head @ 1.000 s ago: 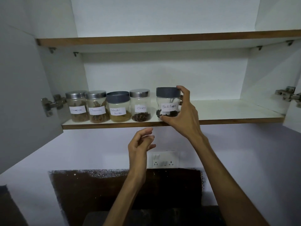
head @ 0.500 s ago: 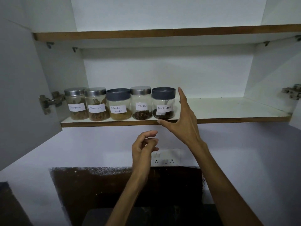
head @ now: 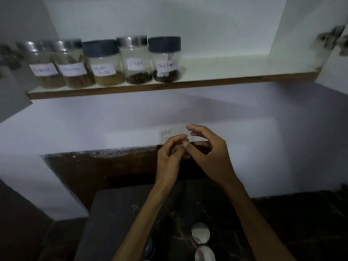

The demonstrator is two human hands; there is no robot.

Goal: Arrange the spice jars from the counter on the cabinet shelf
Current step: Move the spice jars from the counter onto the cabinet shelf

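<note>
Several labelled spice jars stand in a row at the left of the cabinet shelf [head: 235, 80]. The rightmost is the black pepper jar [head: 165, 60] with a dark lid, next to a clove jar [head: 136, 61] with a silver lid. Further left stand a coriander jar [head: 105, 65] and two silver-lidded jars [head: 56, 66]. Both hands are below the shelf, in front of the wall socket. My left hand [head: 170, 157] and my right hand [head: 209, 157] are close together with loosely curled fingers, holding nothing. On the dark counter below, two silver jar lids [head: 200, 235] show between my forearms.
The right half of the shelf is bare white board. An open cabinet door [head: 13, 102] hangs at the left and a hinge [head: 333, 39] shows at the right. A white wall socket [head: 175, 132] sits behind my hands. The dark counter [head: 116, 223] spreads below.
My right hand has left the black pepper jar on the shelf and dropped down beside my left hand. The view has tilted down, showing the counter and jar lids.
</note>
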